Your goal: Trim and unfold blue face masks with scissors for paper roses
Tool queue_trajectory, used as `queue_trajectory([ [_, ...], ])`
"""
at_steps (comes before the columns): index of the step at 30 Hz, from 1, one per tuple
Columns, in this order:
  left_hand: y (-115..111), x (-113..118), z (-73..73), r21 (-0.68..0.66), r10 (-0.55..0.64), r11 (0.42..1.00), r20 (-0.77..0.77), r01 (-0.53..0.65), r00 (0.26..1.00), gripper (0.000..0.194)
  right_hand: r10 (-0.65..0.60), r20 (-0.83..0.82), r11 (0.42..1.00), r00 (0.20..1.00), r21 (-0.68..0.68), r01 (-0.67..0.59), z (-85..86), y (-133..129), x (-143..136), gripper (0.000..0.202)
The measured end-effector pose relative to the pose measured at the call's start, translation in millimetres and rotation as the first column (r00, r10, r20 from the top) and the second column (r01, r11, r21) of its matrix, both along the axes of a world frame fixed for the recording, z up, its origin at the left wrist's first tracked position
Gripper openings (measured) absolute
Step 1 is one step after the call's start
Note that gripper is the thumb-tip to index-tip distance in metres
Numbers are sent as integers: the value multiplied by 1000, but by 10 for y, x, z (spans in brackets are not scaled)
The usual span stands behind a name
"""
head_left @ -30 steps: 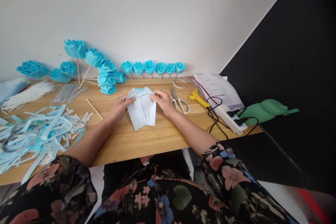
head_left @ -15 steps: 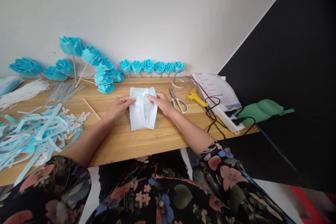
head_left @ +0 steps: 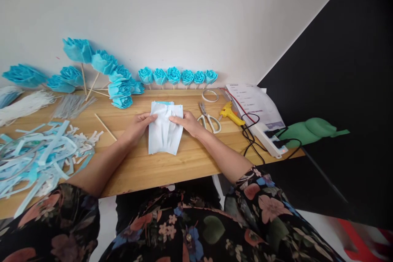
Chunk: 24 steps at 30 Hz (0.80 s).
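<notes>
Above the front half of the table I hold a pale blue and white pleated piece of face mask fabric (head_left: 166, 135) in both hands. My left hand (head_left: 140, 125) pinches its left edge, thumb on top and the other fingers behind. My right hand (head_left: 188, 123) grips the right side, its thumb pressed on the upper part. A brighter blue layer shows along the top edge. The fingers behind the fabric are hidden. White-handled scissors (head_left: 210, 120) lie just right of my right hand, and a thin wooden stick (head_left: 105, 127) rests left of my left hand.
Blue handmade flowers (head_left: 76, 51) on sticks lean along the wall. Cut strips (head_left: 46, 155) heap at left, near thin grey ties (head_left: 70, 106). To the right are a tape roll (head_left: 210, 95), yellow glue gun (head_left: 230, 114), papers (head_left: 256, 104), power strip (head_left: 267, 141) and green object (head_left: 311, 131).
The fabric has spread and tilted slightly in my hands, and a brighter blue layer now shows at its top. My right thumb has slid slightly left. The view has shifted a little.
</notes>
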<state>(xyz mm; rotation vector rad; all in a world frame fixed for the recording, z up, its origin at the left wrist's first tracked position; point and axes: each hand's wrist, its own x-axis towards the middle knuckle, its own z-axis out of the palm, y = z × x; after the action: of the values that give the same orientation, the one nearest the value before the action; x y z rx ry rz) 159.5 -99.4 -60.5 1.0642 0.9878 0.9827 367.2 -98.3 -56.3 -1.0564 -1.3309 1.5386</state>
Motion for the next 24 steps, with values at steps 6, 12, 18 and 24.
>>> queue_trajectory([
  [6, 4, 15, 26, -35, 57, 998, 73, -54, 996, 34, 28, -19, 1000, 999, -10, -29, -61, 38, 4, 33],
  [12, -20, 42, 47, 12, 24, 1000, 128, -26, 991, 44, -16, -68, 1000, 998, -1, 16, -31, 28, -3, 32],
  [18, -49, 20, 32, -32, -106, 994, -52, 105, 993, 47, -78, -128, 997, 989, -13, 77, -23, 46, -14, 38],
  [24, -27, 10, 33, 64, 78, 995, 45, -81, 996, 50, 36, -158, 999, 987, 3, -36, -3, 41, -8, 43],
])
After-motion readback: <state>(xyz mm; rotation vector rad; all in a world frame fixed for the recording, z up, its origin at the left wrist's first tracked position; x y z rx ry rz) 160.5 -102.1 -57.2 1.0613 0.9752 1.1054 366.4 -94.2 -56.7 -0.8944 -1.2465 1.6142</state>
